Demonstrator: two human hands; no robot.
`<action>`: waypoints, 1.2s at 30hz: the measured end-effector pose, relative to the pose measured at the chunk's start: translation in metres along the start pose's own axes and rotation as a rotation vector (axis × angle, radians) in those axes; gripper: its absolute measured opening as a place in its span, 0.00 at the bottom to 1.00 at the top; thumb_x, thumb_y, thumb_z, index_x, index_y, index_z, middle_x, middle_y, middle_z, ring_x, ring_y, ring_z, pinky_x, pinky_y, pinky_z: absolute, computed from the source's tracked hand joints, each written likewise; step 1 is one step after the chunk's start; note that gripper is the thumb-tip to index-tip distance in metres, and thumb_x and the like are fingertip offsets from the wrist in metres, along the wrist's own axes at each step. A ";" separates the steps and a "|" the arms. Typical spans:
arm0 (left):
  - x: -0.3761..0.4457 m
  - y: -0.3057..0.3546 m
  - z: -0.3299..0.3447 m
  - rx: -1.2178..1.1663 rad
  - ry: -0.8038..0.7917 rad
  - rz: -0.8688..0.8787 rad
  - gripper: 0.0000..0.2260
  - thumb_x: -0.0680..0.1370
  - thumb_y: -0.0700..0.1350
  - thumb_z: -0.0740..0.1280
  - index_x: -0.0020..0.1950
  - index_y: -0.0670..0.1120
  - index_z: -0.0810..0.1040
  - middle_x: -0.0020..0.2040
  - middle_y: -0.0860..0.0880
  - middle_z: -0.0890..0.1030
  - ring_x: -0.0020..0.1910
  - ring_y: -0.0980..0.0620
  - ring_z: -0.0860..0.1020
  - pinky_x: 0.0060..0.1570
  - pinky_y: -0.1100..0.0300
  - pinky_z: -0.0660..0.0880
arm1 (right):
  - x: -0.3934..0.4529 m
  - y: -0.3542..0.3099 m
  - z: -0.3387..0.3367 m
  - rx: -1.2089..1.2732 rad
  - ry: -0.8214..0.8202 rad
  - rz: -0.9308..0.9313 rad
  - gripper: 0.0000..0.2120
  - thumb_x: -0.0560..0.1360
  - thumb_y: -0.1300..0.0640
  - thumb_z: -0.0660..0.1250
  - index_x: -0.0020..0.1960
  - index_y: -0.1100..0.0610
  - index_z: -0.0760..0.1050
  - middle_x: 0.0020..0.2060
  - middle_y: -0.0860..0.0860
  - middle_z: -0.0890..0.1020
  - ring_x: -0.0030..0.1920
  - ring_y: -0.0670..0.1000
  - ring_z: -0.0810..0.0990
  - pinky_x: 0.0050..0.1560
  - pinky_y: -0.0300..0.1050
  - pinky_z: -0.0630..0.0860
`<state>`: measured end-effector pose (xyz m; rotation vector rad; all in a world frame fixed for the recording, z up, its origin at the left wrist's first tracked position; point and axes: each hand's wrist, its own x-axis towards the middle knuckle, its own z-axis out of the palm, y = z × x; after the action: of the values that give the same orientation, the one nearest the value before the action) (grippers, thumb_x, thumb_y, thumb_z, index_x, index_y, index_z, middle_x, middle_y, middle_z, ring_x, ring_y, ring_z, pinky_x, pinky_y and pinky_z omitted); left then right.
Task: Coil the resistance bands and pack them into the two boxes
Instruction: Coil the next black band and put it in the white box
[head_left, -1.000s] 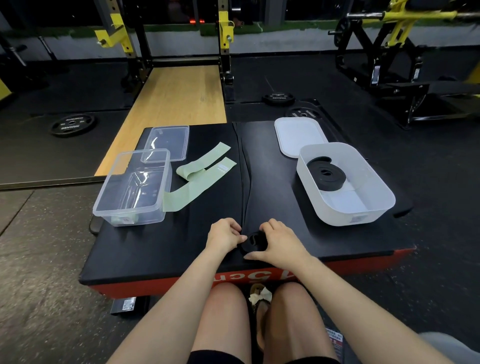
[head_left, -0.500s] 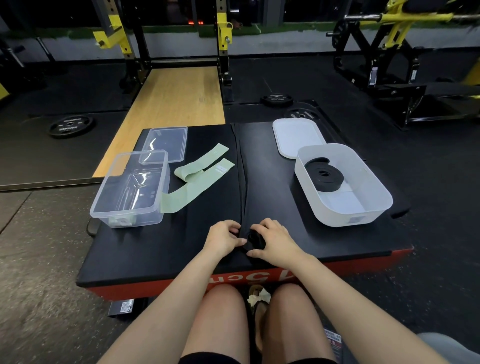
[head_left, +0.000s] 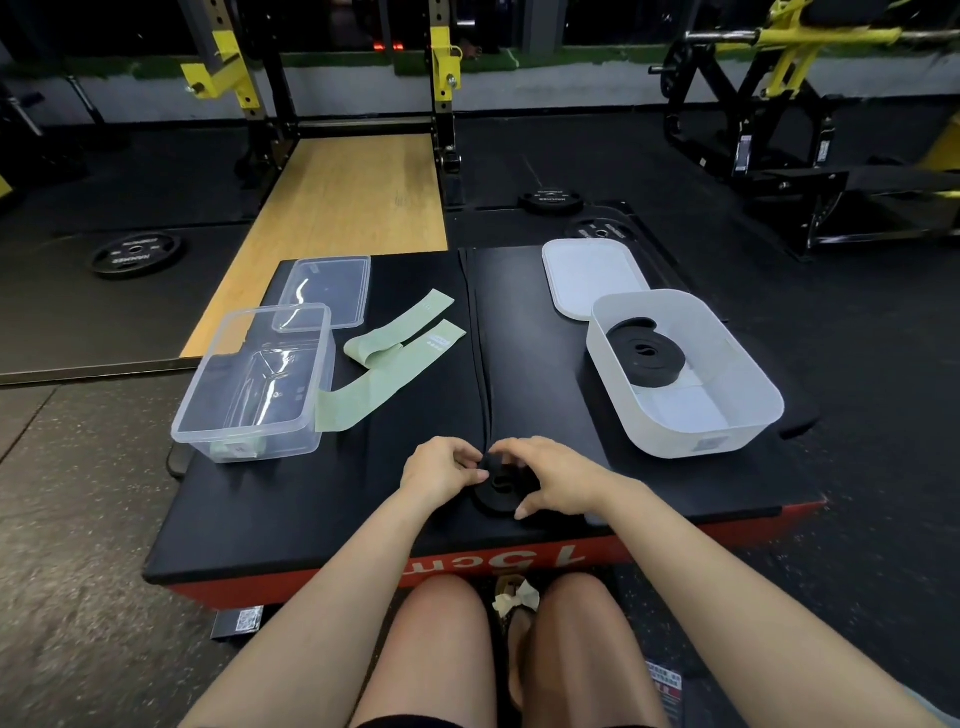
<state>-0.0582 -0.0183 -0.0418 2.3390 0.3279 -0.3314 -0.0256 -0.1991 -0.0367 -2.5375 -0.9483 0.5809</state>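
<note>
A long black band (head_left: 480, 343) runs down the middle of the black platform (head_left: 322, 499) and ends in a small coil (head_left: 497, 493) near the front edge. My left hand (head_left: 441, 467) pinches the coil's left side. My right hand (head_left: 556, 475) curls over its right side and holds it. A coiled black band (head_left: 647, 358) lies in the white box (head_left: 748, 431) at the right. The clear box (head_left: 249, 384) at the left holds a small green roll (head_left: 236, 449). Green bands (head_left: 384, 369) lie loose beside it.
The white lid (head_left: 589, 283) lies behind the white box, and the clear lid (head_left: 327, 291) behind the clear box. Weight plates (head_left: 136, 252) lie on the dark floor around. A squat rack and a wooden platform (head_left: 343, 208) stand behind. My knees are under the front edge.
Both hands have kept turning the black coil at the front edge, and it looks a little larger. The boxes and green bands have not moved.
</note>
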 end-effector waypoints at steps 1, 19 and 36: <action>0.001 0.001 -0.001 0.009 0.000 -0.006 0.11 0.71 0.48 0.73 0.53 0.51 0.81 0.48 0.54 0.82 0.51 0.56 0.79 0.51 0.62 0.73 | 0.002 0.000 -0.002 -0.020 -0.012 -0.007 0.36 0.66 0.56 0.77 0.70 0.50 0.65 0.61 0.49 0.74 0.59 0.48 0.69 0.61 0.42 0.66; 0.005 0.008 0.012 -0.033 0.070 -0.147 0.09 0.73 0.46 0.71 0.52 0.50 0.78 0.52 0.50 0.82 0.54 0.50 0.78 0.50 0.60 0.72 | -0.010 -0.018 0.018 -0.077 0.194 0.299 0.37 0.66 0.34 0.70 0.66 0.56 0.66 0.59 0.50 0.70 0.61 0.53 0.71 0.57 0.48 0.71; 0.000 -0.003 0.012 -0.109 0.056 -0.001 0.24 0.71 0.42 0.74 0.66 0.47 0.73 0.55 0.49 0.76 0.49 0.54 0.75 0.60 0.56 0.73 | 0.004 -0.024 0.019 -0.138 0.213 0.209 0.32 0.72 0.41 0.68 0.70 0.55 0.65 0.61 0.52 0.69 0.63 0.53 0.66 0.63 0.46 0.67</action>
<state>-0.0608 -0.0245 -0.0524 2.2444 0.3648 -0.2431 -0.0445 -0.1758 -0.0423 -2.7757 -0.6749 0.3014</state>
